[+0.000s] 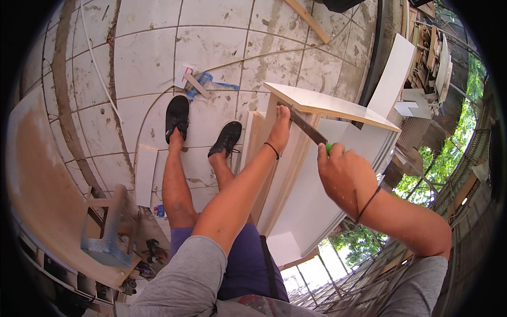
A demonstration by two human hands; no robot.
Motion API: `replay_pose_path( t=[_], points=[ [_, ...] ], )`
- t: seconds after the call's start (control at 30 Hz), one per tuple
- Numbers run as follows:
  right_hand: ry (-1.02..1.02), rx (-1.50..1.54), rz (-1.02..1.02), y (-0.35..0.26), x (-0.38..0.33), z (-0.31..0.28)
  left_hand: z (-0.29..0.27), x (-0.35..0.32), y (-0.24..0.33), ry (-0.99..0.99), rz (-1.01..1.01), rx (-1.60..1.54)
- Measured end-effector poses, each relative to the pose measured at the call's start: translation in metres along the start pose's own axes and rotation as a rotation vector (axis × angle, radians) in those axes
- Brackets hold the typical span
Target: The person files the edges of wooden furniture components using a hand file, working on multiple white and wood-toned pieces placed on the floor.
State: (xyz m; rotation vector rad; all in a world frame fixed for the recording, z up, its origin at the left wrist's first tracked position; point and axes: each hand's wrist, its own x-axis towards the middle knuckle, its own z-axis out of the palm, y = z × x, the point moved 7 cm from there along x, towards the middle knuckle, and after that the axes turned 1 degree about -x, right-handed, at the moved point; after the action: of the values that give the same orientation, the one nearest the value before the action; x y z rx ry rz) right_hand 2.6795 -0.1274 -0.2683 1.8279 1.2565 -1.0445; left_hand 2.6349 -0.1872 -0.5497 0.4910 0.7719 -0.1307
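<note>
A flat metal file [309,128] with a green handle lies slantwise along the edge of a white-faced wooden panel [332,105]. My right hand [346,174] is wrapped round the handle, its thumb pointing along the blade. At the file's far end, by the panel's corner, my left hand [282,129] has its fingers closed and pressed together on the tip. The panel forms the top of a white cabinet-like box [311,185] with bare wood edges. My left fingertips partly cover the file's end.
A grey-blue plastic stool [108,253] stands at lower left beside a large brown board [47,195]. On the tiled floor lie a blue tool [203,83], a wooden strip [309,21] and a white offcut [146,177]. A pale cord [264,54] crosses the tiles. Scrap boards [430,58] lean at right.
</note>
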Motion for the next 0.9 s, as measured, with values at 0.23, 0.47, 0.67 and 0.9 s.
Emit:
replay_pose_path(
  t=[0.23, 0.47, 0.67, 0.9],
  points=[
    [-0.156, 0.341, -0.002, 0.007, -0.003, 0.012, -0.005, 0.001, 0.006, 0.031, 0.011, -0.172],
    [-0.158, 2.075, 0.535, 0.003, -0.023, 0.109, -0.004, 0.020, 0.029, 0.146, -0.213, -0.237],
    [-0.116, 2.102, 0.484, -0.017, -0.022, 0.135, 0.012, 0.028, 0.055, 0.237, -0.543, 0.323],
    [0.176, 1.891, 0.399, -0.009, -0.012, 0.143, -0.017, 0.061, 0.034, 0.291, -0.515, 0.402]
  ],
)
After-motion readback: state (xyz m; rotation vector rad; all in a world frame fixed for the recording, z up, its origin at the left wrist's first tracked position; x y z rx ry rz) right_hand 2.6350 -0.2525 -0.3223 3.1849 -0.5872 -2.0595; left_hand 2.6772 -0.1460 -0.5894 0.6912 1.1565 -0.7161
